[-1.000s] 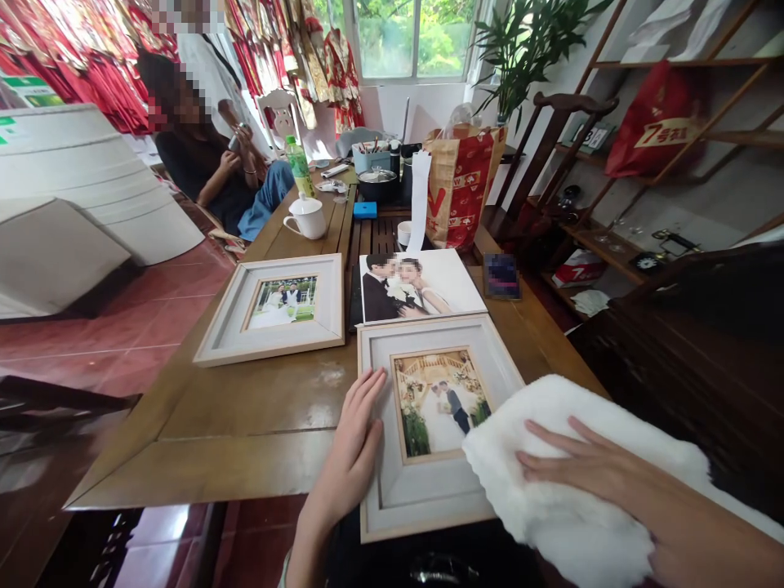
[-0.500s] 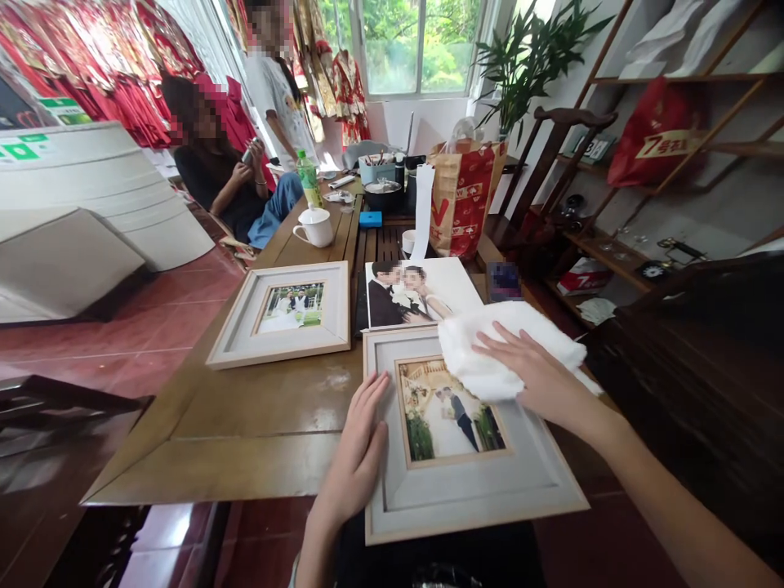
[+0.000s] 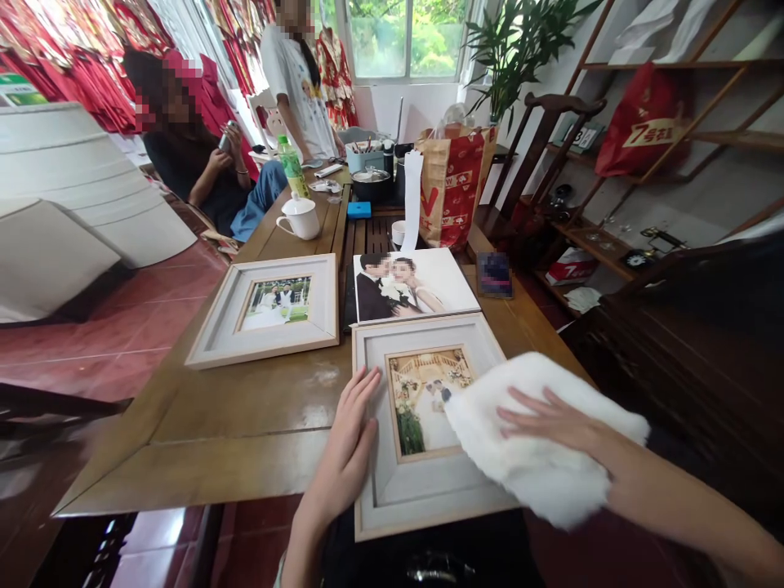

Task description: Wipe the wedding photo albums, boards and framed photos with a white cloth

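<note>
A light wooden picture frame [image 3: 422,498] with a wedding photo lies at the table's near edge, its lower end overhanging. My left hand [image 3: 349,437] rests along the frame's left side, fingers stretched out and laid on the rim. My right hand [image 3: 545,420] presses a fluffy white cloth [image 3: 508,457] from above with its fingers spread. The cloth covers the frame's right side and part of the photo, and hangs past the edge. Behind the frame is a large unframed print of a couple [image 3: 416,286]. A second framed photo [image 3: 275,306] lies to the left.
Farther back on the wooden table [image 3: 245,408] stand a lidded white mug [image 3: 300,219], a green bottle [image 3: 291,166], a black pot [image 3: 371,186] and a red-brown paper bag [image 3: 456,188]. A dark phone-like object [image 3: 495,274] lies right. One person [image 3: 196,155] sits, another [image 3: 294,90] stands.
My right hand has moved the white cloth right and toward me, down the frame's right side. The frame's upper right corner is now uncovered. My left hand stays on the left rim.
</note>
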### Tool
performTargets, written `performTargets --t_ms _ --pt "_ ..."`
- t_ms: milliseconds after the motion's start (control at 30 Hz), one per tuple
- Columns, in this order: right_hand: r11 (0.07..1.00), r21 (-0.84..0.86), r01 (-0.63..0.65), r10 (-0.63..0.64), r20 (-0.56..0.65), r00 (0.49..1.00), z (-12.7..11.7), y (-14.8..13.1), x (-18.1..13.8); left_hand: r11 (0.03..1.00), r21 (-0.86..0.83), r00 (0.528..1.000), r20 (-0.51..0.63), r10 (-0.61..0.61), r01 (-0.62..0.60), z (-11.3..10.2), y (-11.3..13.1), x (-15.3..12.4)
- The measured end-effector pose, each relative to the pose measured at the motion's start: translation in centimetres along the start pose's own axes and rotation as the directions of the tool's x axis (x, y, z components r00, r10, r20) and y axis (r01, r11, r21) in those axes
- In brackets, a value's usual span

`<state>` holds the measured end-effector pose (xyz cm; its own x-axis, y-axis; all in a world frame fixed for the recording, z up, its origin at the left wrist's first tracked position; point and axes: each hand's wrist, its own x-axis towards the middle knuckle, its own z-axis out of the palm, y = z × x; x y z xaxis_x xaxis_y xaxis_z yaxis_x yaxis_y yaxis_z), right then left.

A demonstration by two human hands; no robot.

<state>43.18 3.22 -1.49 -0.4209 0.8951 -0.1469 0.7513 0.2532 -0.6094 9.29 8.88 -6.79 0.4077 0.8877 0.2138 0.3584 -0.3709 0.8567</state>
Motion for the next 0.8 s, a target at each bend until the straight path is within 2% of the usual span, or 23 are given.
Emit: performTargets --t_ms 33,167,233,300,367,467,600,667,733,800 --pt "1.000 -0.023 0.012 -0.012 0.009 1.000 -0.6 0.0 1.6 1.000 -0.001 1.000 0.000 0.000 0.000 0.0 0.0 0.0" --pt "0.989 -0.144 0.014 -0.034 -0.139 0.990 -1.9 0.3 7.9 1.000 -0.006 1.000 -0.008 -0.002 0.002 0.0 0.2 0.0" --pt "0.980 -0.197 -0.001 -0.041 -0.208 0.977 -1.9 0.6 10.1 1.000 -0.003 1.000 -0.009 -0.002 0.002 0.1 0.2 0.0" --pt "0.970 -0.243 -0.006 -0.051 -0.228 0.972 -1.6 0.5 11.2 1.000 0.002 1.000 -0.008 -0.009 0.009 0.1 0.1 -0.1" --pt "0.963 -0.267 0.023 -0.072 -0.175 0.982 -1.1 0.0 10.9 1.000 0.003 1.000 -0.009 -0.018 0.018 0.1 0.1 -0.1" --pt "0.967 -0.244 0.068 -0.078 -0.031 0.996 -0.1 -1.3 8.0 1.000 -0.004 1.000 -0.017 -0.015 0.015 0.2 0.1 -0.1" --pt "0.988 -0.077 0.130 -0.119 0.139 0.983 0.8 -3.2 2.2 1.000 -0.001 1.000 -0.021 0.011 -0.011 0.3 -0.1 -0.1" --pt "0.989 0.009 0.147 -0.146 0.195 0.970 0.9 -3.9 0.3 1.000 0.009 1.000 -0.022 0.022 -0.022 0.3 -0.2 -0.1" --pt "0.994 0.031 0.103 -0.107 0.238 0.965 0.8 -4.4 0.0 0.999 0.019 0.999 -0.023 0.035 -0.034 0.3 -0.4 -0.1" --pt "0.999 -0.015 0.034 -0.028 0.263 0.964 0.8 -4.9 1.4 0.999 0.026 0.999 -0.023 0.047 -0.046 0.3 -0.5 -0.1"
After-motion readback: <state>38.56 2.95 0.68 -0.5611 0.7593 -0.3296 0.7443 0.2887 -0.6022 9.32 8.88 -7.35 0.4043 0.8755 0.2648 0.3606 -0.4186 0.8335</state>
